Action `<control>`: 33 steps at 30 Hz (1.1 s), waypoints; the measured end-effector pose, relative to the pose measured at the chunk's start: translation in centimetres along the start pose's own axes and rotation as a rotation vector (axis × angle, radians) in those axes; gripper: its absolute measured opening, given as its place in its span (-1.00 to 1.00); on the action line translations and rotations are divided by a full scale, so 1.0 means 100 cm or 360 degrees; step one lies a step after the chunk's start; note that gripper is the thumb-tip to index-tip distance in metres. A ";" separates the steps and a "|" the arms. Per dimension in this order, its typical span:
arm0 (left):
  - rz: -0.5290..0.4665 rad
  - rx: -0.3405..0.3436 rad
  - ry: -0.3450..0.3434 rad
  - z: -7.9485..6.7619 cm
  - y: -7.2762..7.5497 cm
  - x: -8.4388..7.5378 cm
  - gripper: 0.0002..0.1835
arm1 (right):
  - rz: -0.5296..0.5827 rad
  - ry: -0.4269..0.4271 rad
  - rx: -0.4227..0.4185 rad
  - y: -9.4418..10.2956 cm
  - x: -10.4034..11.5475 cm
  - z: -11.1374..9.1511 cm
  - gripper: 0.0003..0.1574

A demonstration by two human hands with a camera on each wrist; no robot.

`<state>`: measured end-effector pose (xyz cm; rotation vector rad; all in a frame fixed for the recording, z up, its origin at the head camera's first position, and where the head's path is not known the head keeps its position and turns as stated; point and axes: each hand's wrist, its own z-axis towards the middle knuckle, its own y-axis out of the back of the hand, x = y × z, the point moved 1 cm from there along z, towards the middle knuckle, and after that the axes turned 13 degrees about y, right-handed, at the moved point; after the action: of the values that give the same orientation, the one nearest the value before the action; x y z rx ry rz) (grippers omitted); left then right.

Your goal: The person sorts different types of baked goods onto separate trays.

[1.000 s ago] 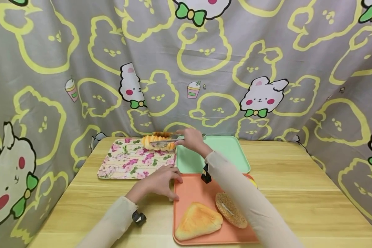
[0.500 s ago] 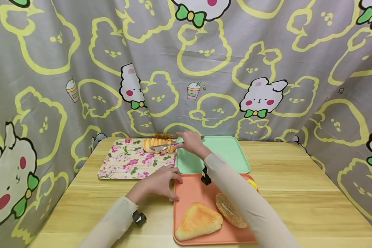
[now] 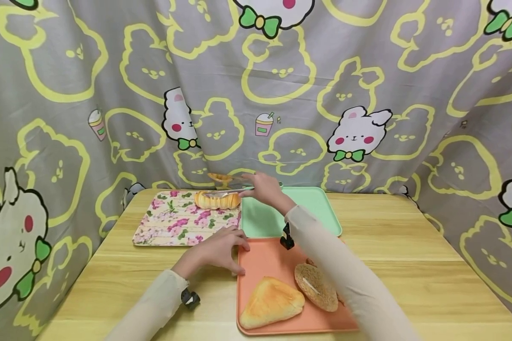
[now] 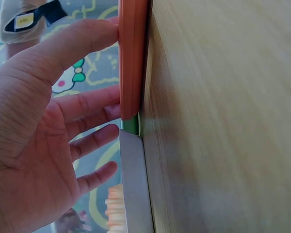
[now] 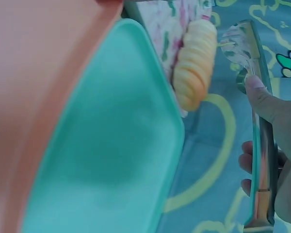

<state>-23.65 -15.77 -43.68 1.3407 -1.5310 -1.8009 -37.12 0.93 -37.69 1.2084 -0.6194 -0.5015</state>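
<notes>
My right hand point(image 3: 264, 189) holds metal tongs point(image 5: 264, 160) at the back of the table. In the head view, the tongs reach left, with one arm just above the ridged, spiral bread roll point(image 3: 216, 202) and the other behind it. In the right wrist view, they look apart from the roll. That roll lies at the right back of the floral tray point(image 3: 153, 232). My left hand point(image 3: 222, 248) has its fingers spread at the left edge of the orange tray point(image 3: 260, 258); its thumb and fingertips touch the rim.
On the orange tray lie a triangular bread point(image 3: 273, 303) and an oval brown bread point(image 3: 316, 286), partly covered by my right sleeve. A mint green tray point(image 3: 298, 220) stands behind it, beside the floral one. A patterned curtain point(image 3: 281, 94) hangs at the table's back edge.
The tongs and my right hand have risen slightly and shifted back, from alongside the spiral roll to above and behind it. My left hand has stayed at the orange tray's edge.
</notes>
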 end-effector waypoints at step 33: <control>-0.0008 -0.0012 -0.0015 0.003 0.000 0.004 -0.45 | 0.0543 0.0578 0.0048 0.095 -0.039 -0.182 -0.35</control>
<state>-24.10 -15.92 -43.88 1.3355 -1.5253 -1.8167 -27.33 18.91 -33.37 1.1558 -0.5066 0.0168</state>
